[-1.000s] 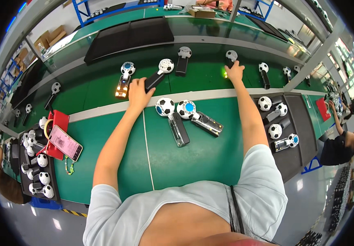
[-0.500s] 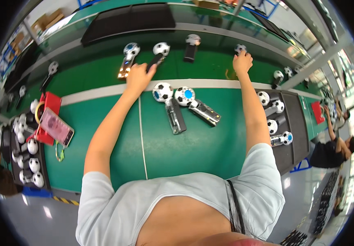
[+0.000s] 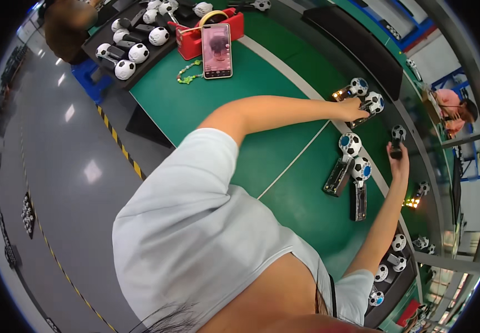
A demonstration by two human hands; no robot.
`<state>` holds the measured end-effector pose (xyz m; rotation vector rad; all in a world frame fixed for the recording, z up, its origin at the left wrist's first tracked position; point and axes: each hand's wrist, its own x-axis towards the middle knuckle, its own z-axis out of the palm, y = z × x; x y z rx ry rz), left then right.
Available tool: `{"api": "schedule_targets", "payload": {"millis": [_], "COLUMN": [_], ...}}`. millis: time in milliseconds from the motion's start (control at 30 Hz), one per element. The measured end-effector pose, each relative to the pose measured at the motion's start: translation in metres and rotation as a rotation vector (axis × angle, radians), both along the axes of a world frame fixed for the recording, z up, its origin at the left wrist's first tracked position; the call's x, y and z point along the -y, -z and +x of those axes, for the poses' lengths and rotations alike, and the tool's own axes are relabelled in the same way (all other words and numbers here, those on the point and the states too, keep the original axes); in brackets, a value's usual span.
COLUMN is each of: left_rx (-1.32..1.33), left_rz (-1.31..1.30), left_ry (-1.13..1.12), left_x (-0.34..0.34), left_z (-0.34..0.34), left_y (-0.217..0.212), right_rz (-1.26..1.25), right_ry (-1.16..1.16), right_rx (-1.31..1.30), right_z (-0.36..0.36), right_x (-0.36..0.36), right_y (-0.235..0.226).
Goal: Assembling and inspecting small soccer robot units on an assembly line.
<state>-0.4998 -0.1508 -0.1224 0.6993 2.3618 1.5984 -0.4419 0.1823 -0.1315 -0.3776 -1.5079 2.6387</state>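
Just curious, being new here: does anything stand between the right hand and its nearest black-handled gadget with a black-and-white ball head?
Nothing visible does: the right hand holds the gadget by its black handle, with the ball head beyond the hand.

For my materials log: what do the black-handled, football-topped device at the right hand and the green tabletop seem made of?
Football-topped device: probably hard plastic, low-gloss; its handle smooth and evenly dark. Green tabletop: perhaps rubber matting or laminate, satin; its hazy sheen fits either.

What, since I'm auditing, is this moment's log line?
left hand: holding soccer-ball device; right hand: holding another soccer-ball device; smartphone: by red tape dispenser
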Motion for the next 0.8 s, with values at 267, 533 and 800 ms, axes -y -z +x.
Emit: {"api": "schedule_targets", "payload": {"millis": [267,533,800], "left_rx": [0.59,0.632,0.603], "left_rz": [0.643,0.562,0.608], "left_ry": [0.432,0.471,0.473], "left_x": [0.13,0.191,0.195], "left_z": [0.091,0.143,0.15], "left_y": [-0.005,-0.001,0.02], "right_rz": [-0.18,0.077,0.13], "right_ry": [-0.274,-0.403,-0.362], "right_rx": [-0.123,-0.119,-0.078], "right_z": [0.133,0.193,0.209], "right_x": [0.16,0.287,0.319], "right_y": [-0.048,-0.041,-0.016]}}
